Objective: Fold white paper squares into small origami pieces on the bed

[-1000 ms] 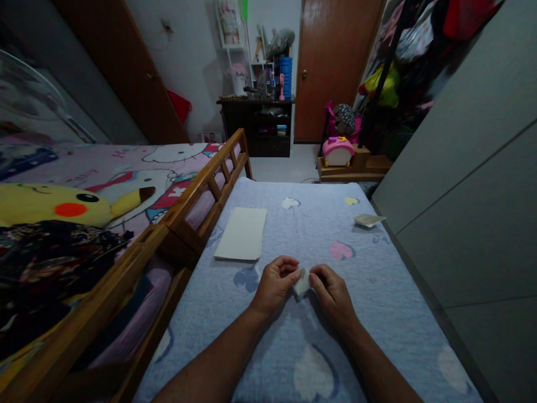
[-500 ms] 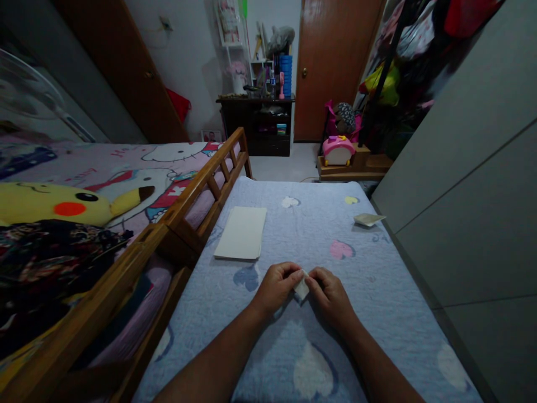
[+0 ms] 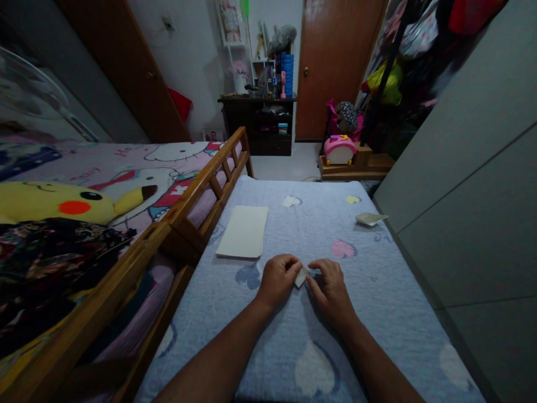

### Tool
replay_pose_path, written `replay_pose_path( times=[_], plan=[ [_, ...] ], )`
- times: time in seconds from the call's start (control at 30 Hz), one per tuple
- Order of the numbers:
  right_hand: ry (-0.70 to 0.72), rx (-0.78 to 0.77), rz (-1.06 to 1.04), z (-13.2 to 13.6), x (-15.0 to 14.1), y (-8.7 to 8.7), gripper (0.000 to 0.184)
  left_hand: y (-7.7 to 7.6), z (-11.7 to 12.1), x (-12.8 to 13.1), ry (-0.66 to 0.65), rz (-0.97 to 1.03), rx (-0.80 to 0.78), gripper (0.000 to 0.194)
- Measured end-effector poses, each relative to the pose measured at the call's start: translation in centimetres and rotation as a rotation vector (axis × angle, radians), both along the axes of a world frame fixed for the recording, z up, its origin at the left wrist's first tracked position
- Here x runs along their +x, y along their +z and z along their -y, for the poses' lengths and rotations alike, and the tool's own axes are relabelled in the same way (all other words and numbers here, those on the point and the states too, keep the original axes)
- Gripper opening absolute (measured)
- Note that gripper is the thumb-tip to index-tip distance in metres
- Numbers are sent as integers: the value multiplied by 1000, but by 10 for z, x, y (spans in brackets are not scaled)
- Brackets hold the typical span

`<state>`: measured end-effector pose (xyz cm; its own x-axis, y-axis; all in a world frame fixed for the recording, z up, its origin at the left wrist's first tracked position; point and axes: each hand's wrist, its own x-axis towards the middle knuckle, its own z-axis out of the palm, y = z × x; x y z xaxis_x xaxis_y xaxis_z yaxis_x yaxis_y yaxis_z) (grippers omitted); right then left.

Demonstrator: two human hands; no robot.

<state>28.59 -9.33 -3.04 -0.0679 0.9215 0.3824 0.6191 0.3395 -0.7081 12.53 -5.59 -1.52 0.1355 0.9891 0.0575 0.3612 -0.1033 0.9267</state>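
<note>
A small piece of folded white paper (image 3: 301,276) is held over the bed, pinched between the thumb and fingers of my left hand (image 3: 277,282). To its right is my right hand (image 3: 331,288), thumb and index finger parted, with the thumb tip at the paper's edge. Whether that thumb presses on the paper is hard to make out. Farther off to the left lies a stack of white paper sheets (image 3: 243,232). A folded paper piece (image 3: 371,219) rests near the bed's right edge.
Blue bedding with heart prints (image 3: 293,235) lies under both hands. Along the left runs a wooden bed rail (image 3: 201,190), with a yellow plush toy (image 3: 84,202) on the bed beyond it. A pale cabinet (image 3: 470,196) borders the right side.
My right index finger has lifted away from its thumb, opening a gap beside the folded paper. My left hand has shifted slightly up with the paper. The sheets stay put.
</note>
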Motion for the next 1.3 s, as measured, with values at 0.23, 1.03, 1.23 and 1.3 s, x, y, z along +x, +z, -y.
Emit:
replay_pose_path(
  times=[0.23, 1.03, 1.23, 1.3],
  plan=[
    [138, -4, 119, 2, -2, 3, 24, -5, -4, -1, 53, -494, 145, 8],
    [130, 25, 369, 11, 0, 4, 33, -3, 49, -33, -416, -927, 505, 47],
    [145, -4, 391, 12, 0, 6, 30, -7, 47, -37, -437, -929, 557, 49],
    [152, -26, 414, 12, -1, 7, 29, -8, 45, -37, -449, -909, 574, 49]
  ],
)
